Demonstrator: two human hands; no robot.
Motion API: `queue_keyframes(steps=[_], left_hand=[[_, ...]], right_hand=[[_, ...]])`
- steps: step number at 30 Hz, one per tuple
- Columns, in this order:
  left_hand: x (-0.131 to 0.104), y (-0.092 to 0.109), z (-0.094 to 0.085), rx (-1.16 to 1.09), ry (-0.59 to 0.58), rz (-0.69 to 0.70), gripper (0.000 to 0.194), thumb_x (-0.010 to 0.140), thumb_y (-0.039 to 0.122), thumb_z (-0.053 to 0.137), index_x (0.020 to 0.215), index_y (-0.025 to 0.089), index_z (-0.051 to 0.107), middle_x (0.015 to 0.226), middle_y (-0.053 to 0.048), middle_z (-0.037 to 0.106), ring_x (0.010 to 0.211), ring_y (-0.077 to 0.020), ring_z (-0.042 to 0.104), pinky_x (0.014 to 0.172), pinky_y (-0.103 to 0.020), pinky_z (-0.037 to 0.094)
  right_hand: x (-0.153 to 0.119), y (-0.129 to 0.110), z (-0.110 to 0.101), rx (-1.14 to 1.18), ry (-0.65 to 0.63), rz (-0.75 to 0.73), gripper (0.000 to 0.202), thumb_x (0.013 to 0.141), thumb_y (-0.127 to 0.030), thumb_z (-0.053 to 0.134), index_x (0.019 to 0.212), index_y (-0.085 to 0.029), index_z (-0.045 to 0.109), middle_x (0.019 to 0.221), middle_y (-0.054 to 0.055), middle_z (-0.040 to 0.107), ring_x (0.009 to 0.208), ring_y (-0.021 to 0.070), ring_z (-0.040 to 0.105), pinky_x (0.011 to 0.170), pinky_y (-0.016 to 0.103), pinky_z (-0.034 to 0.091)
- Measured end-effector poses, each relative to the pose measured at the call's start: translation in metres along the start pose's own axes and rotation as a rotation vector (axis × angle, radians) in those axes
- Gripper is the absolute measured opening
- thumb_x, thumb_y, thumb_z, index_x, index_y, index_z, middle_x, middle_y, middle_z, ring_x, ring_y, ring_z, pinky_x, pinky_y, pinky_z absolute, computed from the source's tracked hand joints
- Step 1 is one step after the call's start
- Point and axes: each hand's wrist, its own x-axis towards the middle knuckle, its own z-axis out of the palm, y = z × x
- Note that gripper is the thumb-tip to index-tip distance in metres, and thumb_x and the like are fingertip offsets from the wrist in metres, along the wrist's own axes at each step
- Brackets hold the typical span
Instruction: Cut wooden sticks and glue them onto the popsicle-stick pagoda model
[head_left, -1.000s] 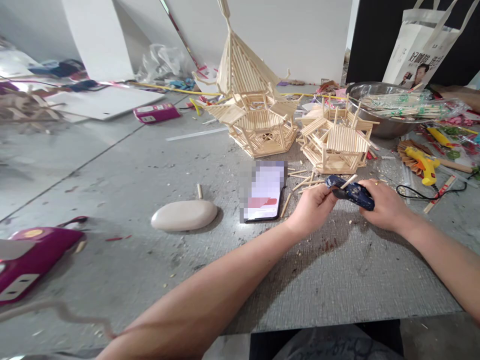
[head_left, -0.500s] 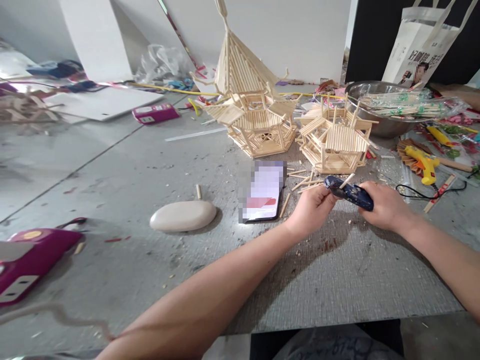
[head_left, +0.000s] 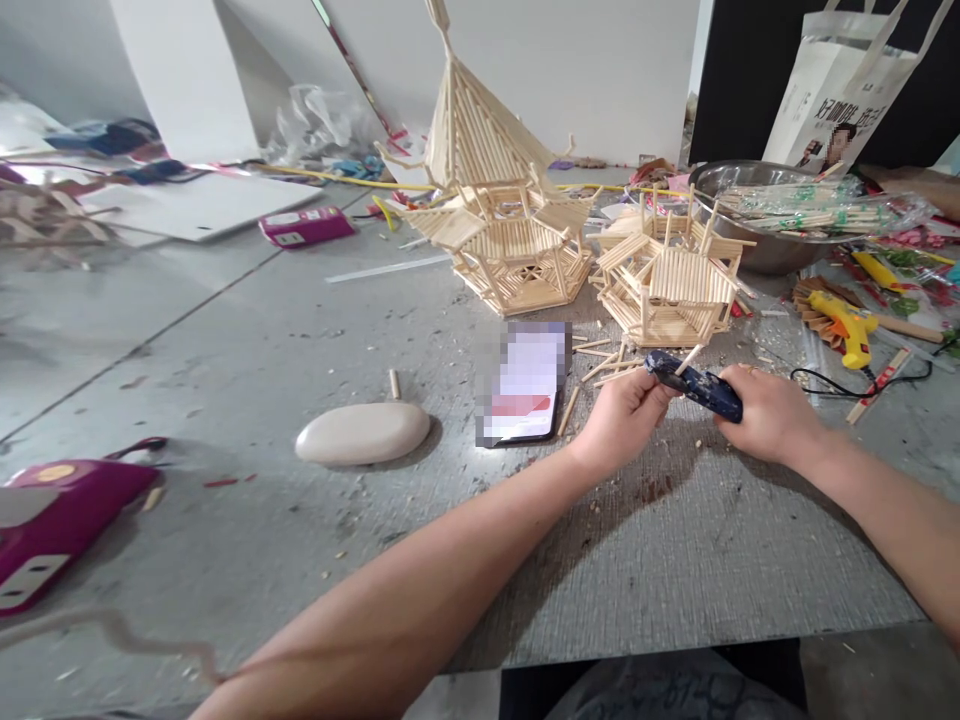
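Note:
My right hand point(head_left: 766, 412) is wrapped around a dark blue hand cutter point(head_left: 709, 393) with worn, chipped paint. A thin wooden stick point(head_left: 689, 359) lies across the cutter's head, its free end pointing up and away from me. My left hand point(head_left: 628, 412) pinches the stick's near end, close against the cutter; the fingertips partly hide that end. Just beyond both hands stands a small unfinished pavilion point(head_left: 675, 290) made of sticks. Cut stick pieces point(head_left: 600, 362) lie on the table between it and a phone point(head_left: 526, 385).
A taller stick pavilion point(head_left: 517, 235) with a pointed roof stands behind the phone. A steel bowl point(head_left: 780, 250) of packaged sticks and a yellow glue gun point(head_left: 844, 325) are at right. A pale oval case point(head_left: 364, 433) and a magenta power strip point(head_left: 67, 520) lie at left.
Both hands keep their hold on the stick and the cutter, and have shifted barely at all. The whole view has slid very slightly.

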Motion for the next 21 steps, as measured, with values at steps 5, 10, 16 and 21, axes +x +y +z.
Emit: queue_keyframes(steps=[5, 10, 16, 21], left_hand=[[-0.0016, 0.0, 0.0026, 0.044, 0.084, -0.045, 0.026, 0.082, 0.027, 0.043, 0.059, 0.016, 0.048, 0.051, 0.002, 0.051, 0.044, -0.0059, 0.041, 0.043, -0.019, 0.034], [-0.0018, 0.0022, 0.002, 0.113, 0.157, -0.01, 0.015, 0.078, 0.021, 0.049, 0.065, 0.015, 0.055, 0.058, 0.0, 0.058, 0.05, -0.0072, 0.048, 0.046, -0.019, 0.037], [-0.002, 0.0023, -0.0014, 0.262, 0.152, 0.084, 0.02, 0.078, 0.014, 0.045, 0.06, 0.015, 0.055, 0.056, 0.001, 0.059, 0.052, -0.0075, 0.05, 0.05, -0.019, 0.039], [-0.0016, -0.0011, -0.0031, 0.252, 0.113, 0.11, 0.022, 0.077, 0.016, 0.045, 0.058, 0.015, 0.055, 0.052, 0.002, 0.056, 0.05, -0.0071, 0.048, 0.049, -0.019, 0.038]], right_hand=[[0.0004, -0.0014, -0.001, -0.017, -0.003, 0.021, 0.017, 0.069, -0.028, 0.049, 0.083, -0.019, 0.052, 0.078, 0.005, 0.062, 0.07, 0.0203, 0.057, 0.054, 0.028, 0.03], [-0.0001, -0.0029, -0.001, -0.01, 0.006, 0.057, 0.015, 0.07, -0.029, 0.048, 0.081, -0.019, 0.052, 0.077, 0.005, 0.062, 0.069, 0.0206, 0.057, 0.053, 0.028, 0.029], [-0.0023, -0.0019, 0.0016, 0.038, 0.091, -0.001, 0.033, 0.069, -0.026, 0.048, 0.101, -0.017, 0.05, 0.087, 0.008, 0.061, 0.076, 0.0236, 0.057, 0.058, 0.03, 0.035], [-0.0021, 0.002, 0.0045, 0.091, 0.121, -0.056, 0.043, 0.07, -0.023, 0.048, 0.112, -0.015, 0.044, 0.094, 0.011, 0.059, 0.085, 0.0254, 0.056, 0.069, 0.034, 0.04]])
